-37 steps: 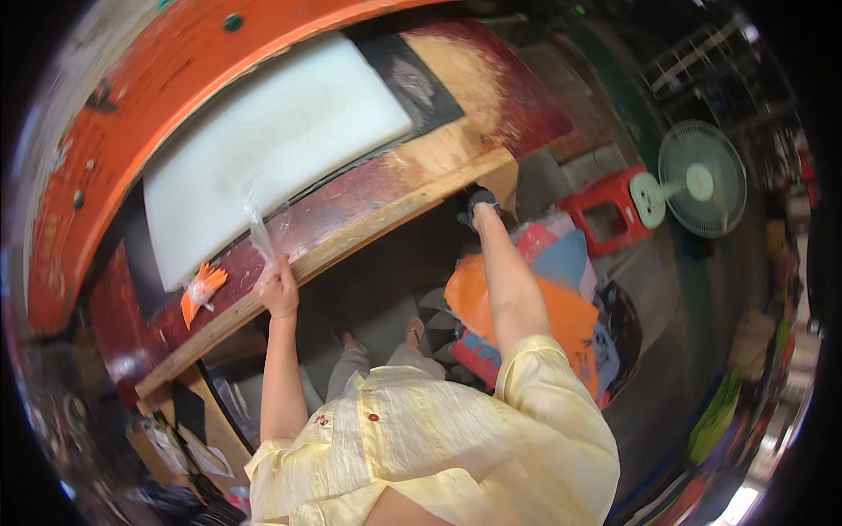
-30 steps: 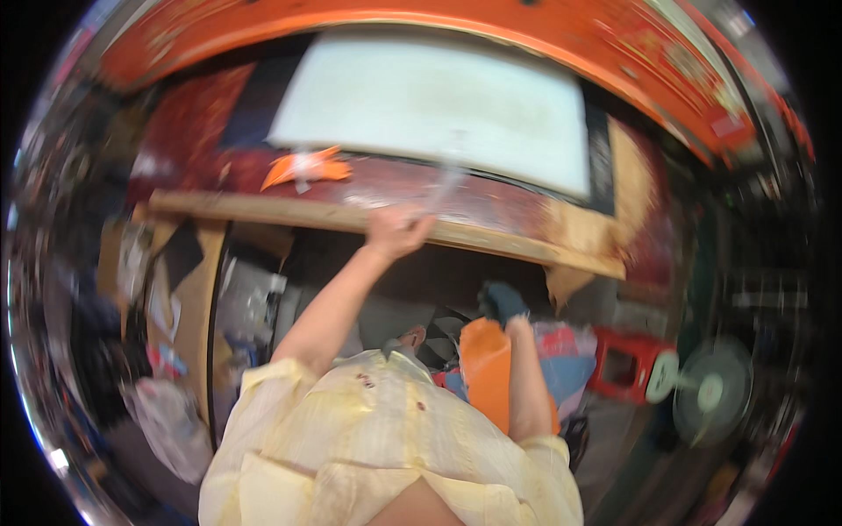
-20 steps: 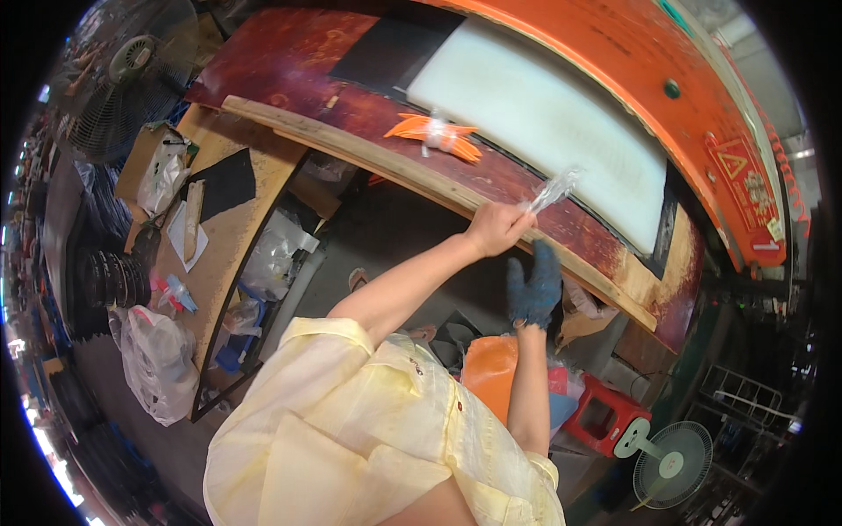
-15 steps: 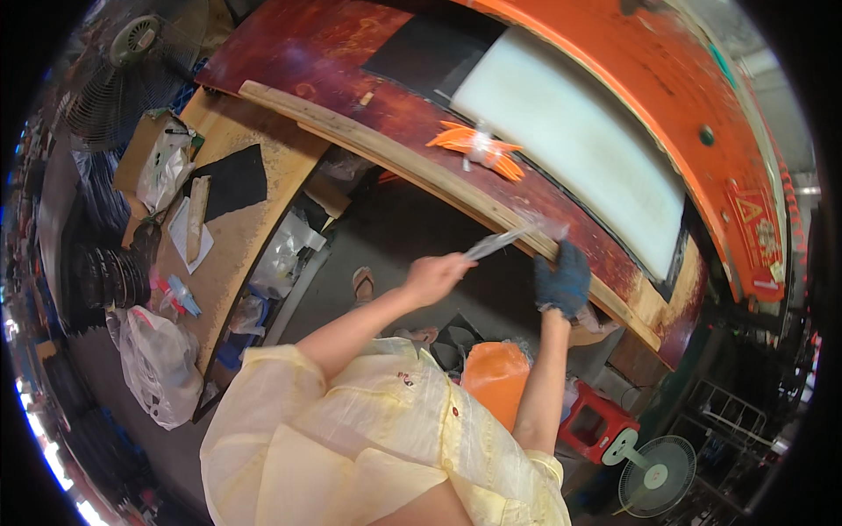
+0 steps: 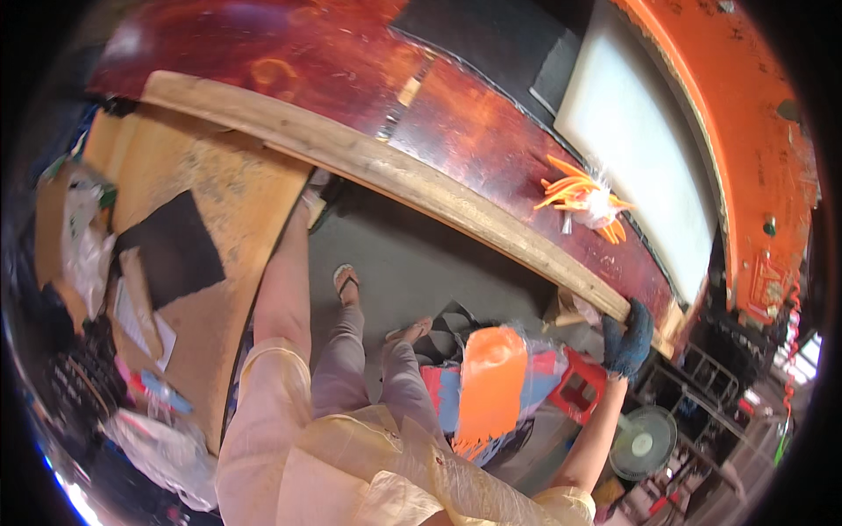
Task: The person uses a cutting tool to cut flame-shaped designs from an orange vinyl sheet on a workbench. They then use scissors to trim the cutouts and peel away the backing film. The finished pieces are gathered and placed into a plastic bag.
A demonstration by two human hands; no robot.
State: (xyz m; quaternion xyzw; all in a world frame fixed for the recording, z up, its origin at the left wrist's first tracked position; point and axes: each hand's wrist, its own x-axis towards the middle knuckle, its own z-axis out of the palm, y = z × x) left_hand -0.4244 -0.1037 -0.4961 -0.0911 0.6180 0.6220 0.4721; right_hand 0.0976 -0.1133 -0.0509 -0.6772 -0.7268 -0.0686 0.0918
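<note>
My left forearm [image 5: 286,280] stretches forward along the side table, and the hand goes into the shadow under the bench's front edge. Its fingers are hidden, and so is anything they might hold. My right hand [image 5: 626,344] wears a dark blue knit glove. Its fingers are extended with the thumb apart, touching the right end of a long wooden strip [image 5: 395,167] along the bench's front edge. Farther in, on the red-brown bench [image 5: 491,118], a bundle of orange strips [image 5: 583,200] lies with clear plastic around its middle.
A white board [image 5: 636,123] and a black sheet [image 5: 491,44] lie beside an orange machine [image 5: 772,175]. On the left, the side table [image 5: 224,324] holds a black piece [image 5: 173,250] and bags. An orange sheet [image 5: 493,377], a red stool [image 5: 574,381] and a fan [image 5: 643,441] stand below right.
My left hand has swung from the middle to under the bench on the left; the clear plastic strip it held is out of sight. My gloved right hand has shifted to the wooden strip's end.
</note>
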